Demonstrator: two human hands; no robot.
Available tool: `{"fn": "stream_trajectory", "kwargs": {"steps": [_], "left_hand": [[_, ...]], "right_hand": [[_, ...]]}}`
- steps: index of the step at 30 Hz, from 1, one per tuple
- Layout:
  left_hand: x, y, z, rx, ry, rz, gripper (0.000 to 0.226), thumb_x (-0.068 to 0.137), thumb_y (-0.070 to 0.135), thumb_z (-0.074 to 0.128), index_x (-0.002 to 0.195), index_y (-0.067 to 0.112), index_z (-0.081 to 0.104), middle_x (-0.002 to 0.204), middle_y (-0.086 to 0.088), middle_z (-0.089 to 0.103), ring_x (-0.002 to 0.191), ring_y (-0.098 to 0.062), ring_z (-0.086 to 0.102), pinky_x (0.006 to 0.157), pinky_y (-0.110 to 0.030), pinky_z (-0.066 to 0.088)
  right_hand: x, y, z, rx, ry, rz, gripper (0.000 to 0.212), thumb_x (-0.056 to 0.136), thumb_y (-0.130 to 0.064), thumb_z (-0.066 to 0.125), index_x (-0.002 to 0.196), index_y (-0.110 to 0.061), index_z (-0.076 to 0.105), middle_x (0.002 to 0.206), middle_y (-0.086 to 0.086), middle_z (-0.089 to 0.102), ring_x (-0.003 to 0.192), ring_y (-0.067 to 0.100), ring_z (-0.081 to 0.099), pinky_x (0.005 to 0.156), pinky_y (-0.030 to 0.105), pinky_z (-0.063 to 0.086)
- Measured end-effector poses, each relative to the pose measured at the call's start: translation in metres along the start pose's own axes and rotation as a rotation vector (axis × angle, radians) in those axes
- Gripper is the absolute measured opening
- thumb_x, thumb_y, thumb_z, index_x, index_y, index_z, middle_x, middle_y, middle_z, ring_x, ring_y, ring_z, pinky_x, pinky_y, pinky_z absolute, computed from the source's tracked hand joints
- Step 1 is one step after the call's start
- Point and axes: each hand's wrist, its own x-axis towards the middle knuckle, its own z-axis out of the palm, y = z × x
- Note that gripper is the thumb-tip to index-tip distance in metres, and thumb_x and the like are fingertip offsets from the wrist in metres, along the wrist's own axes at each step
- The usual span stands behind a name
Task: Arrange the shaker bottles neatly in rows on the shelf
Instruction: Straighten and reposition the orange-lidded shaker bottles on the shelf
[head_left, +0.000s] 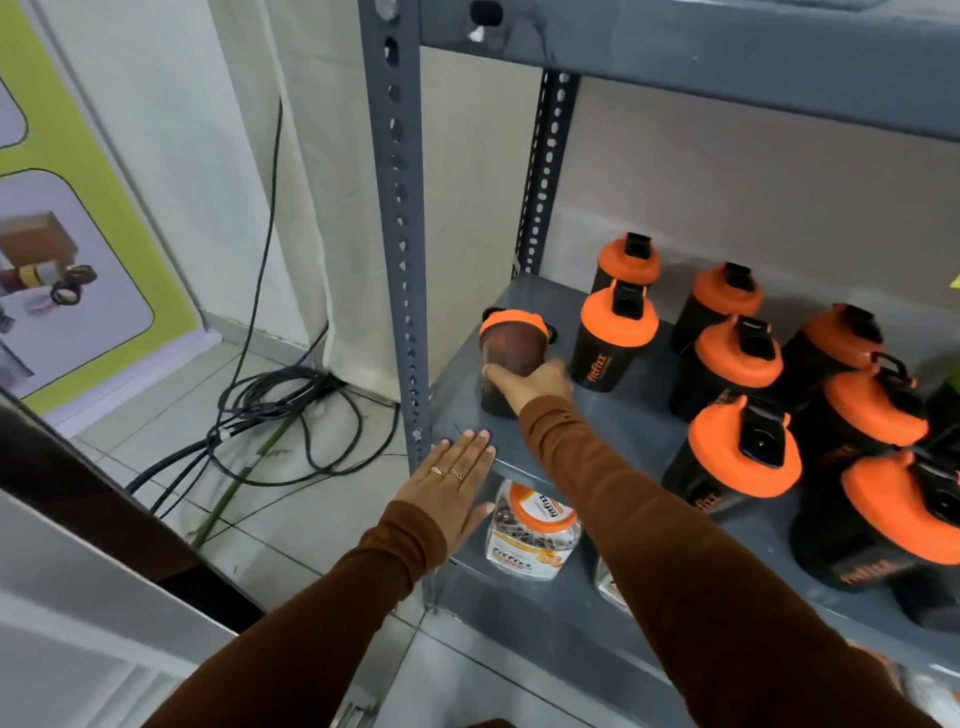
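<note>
Grey metal shelf (613, 431) carries black shaker bottles with orange lids and black flip caps, all upright. One bottle (511, 358) stands alone at the left end, blurred, with a hand closed around its body. The others stand in rough rows to the right: rear pair (626, 260) and (719, 301), then (613, 338), (730, 364), (836, 343), (872, 410), and front (737, 457), (904, 514). Spacing is uneven

Head view, down onto near shelf (613, 441)

Long brown ribbed-cuff sleeves (649, 519), two thin rings (447, 473) on left hand (449, 488)
</note>
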Motion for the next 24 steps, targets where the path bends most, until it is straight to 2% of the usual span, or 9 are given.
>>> {"fn": "stream_trajectory", "kwargs": {"steps": [3,6,13,17,19,21,22,24], "left_hand": [[0.000,0.001,0.002,0.002,0.020,-0.004,0.064,0.078,0.047,0.029,0.119,0.007,0.057,0.123,-0.010,0.062,0.113,-0.022,0.059,0.095,-0.037,0.036],[0.000,0.001,0.006,-0.006,0.051,-0.014,0.064,0.078,0.047,0.030,0.120,0.007,0.056,0.124,-0.011,0.062,0.114,-0.023,0.058,0.094,-0.039,0.042],[0.000,0.002,0.006,-0.007,0.068,-0.008,0.062,0.080,0.044,0.030,0.119,0.003,0.056,0.122,-0.014,0.062,0.112,-0.027,0.059,0.092,-0.042,0.046],[0.000,0.002,0.003,-0.006,0.046,0.000,0.063,0.079,0.045,0.031,0.118,0.003,0.057,0.122,-0.014,0.062,0.112,-0.027,0.059,0.092,-0.042,0.046],[-0.001,0.002,0.004,0.013,0.056,0.009,0.061,0.079,0.047,0.039,0.118,0.003,0.057,0.121,-0.014,0.063,0.111,-0.027,0.060,0.092,-0.041,0.045],[-0.001,0.002,0.005,0.020,0.061,0.008,0.063,0.075,0.048,0.058,0.118,0.002,0.056,0.121,-0.015,0.062,0.111,-0.028,0.060,0.091,-0.042,0.046],[-0.001,0.003,0.006,0.019,0.060,0.001,0.064,0.074,0.048,0.062,0.119,0.002,0.056,0.122,-0.016,0.062,0.111,-0.028,0.059,0.092,-0.043,0.046],[-0.001,0.007,0.003,0.007,0.057,-0.021,0.061,0.080,0.048,0.047,0.118,0.001,0.057,0.120,-0.017,0.062,0.111,-0.029,0.060,0.091,-0.044,0.046]], "right_hand": [[-0.009,0.017,-0.007,0.092,0.021,-0.118,0.073,0.069,-0.032,0.076,0.129,-0.010,0.040,0.125,0.015,0.057,0.113,0.034,0.054,0.094,0.035,0.044],[-0.014,0.034,-0.016,0.108,0.016,-0.202,0.077,0.067,-0.023,0.079,0.131,-0.014,0.038,0.126,0.013,0.057,0.113,0.031,0.055,0.098,0.037,0.045],[-0.012,0.057,-0.035,0.073,0.050,-0.248,0.085,0.055,-0.011,0.084,0.126,-0.010,0.037,0.131,0.015,0.050,0.121,0.032,0.048,0.105,0.045,0.040],[-0.012,0.060,-0.039,0.035,0.005,-0.279,0.089,0.057,-0.005,0.083,0.131,-0.009,0.036,0.134,0.015,0.049,0.123,0.031,0.047,0.107,0.040,0.038],[-0.013,0.063,-0.040,0.051,-0.011,-0.267,0.087,0.059,0.000,0.080,0.133,-0.008,0.034,0.135,0.016,0.050,0.123,0.030,0.047,0.107,0.039,0.038],[-0.014,0.069,-0.039,0.055,-0.017,-0.261,0.087,0.060,0.000,0.078,0.134,-0.009,0.033,0.134,0.016,0.050,0.123,0.032,0.047,0.107,0.042,0.038],[-0.014,0.072,-0.039,0.050,-0.017,-0.258,0.086,0.061,0.000,0.078,0.134,-0.010,0.032,0.133,0.016,0.051,0.123,0.033,0.048,0.107,0.044,0.038],[-0.019,0.078,-0.040,0.038,-0.013,-0.262,0.085,0.063,0.000,0.076,0.134,-0.010,0.032,0.132,0.017,0.052,0.123,0.033,0.048,0.106,0.044,0.039]]}}
